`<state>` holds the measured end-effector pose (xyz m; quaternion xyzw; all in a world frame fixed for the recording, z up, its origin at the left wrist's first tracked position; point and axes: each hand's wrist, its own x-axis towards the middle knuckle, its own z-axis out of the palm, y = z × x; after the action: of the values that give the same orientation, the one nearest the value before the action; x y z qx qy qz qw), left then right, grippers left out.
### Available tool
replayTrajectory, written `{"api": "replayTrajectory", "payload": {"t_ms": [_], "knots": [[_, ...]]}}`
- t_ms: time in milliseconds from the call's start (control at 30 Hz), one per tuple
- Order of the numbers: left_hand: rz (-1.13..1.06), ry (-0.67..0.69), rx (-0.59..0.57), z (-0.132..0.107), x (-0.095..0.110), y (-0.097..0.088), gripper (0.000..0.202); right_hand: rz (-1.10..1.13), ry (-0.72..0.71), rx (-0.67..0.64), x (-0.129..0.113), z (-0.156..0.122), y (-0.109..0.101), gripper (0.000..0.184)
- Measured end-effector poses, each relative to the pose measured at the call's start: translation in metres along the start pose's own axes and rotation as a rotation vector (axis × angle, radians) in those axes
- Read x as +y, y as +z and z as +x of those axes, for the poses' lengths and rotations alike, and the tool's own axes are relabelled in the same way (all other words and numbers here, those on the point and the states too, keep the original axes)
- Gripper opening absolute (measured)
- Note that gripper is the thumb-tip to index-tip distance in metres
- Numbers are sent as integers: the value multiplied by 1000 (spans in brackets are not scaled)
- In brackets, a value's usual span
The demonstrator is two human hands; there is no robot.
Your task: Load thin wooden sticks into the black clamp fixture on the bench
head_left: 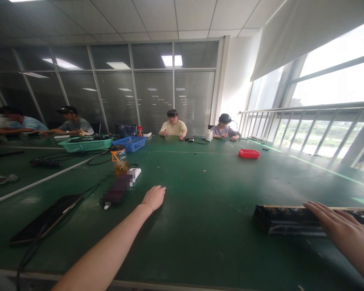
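My left hand [154, 198] rests on the green table [200, 250], its fingers curled down and held together. Whatever may be under those fingers is hidden. At the right, my right hand [341, 226] stretches its fingers over a long black box-like part [291, 220] with a pale strip along its top edge. The fingers seem to touch its upper side, without gripping it; its right end runs out of view.
Left of my left hand lie a dark tablet [48, 218] with a cable, a blurred dark item [117, 190] and a jar of amber liquid [120, 161]. Farther off are a green basket [85, 145], a blue basket [130, 143] and a red tray [249, 154]. Several people sit beyond.
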<state>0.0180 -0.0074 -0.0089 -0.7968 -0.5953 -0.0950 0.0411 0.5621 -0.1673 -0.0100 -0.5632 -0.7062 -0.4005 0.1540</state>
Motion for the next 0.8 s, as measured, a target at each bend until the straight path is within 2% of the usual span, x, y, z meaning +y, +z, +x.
{"api": "replayTrajectory", "payload": {"t_ms": [333, 533, 733, 800], "knots": [[2, 13, 26, 2, -3, 4, 36, -53, -91, 11, 6, -5, -4, 66], [6, 25, 24, 0, -1, 2, 38, 10, -45, -16, 7, -11, 0, 65], [3, 14, 19, 0, 1, 0, 39, 68, -86, 32, 10, -8, 2, 54], [7, 11, 19, 0, 1, 0, 38, 109, -10, 58, 6, -7, -2, 51]]}}
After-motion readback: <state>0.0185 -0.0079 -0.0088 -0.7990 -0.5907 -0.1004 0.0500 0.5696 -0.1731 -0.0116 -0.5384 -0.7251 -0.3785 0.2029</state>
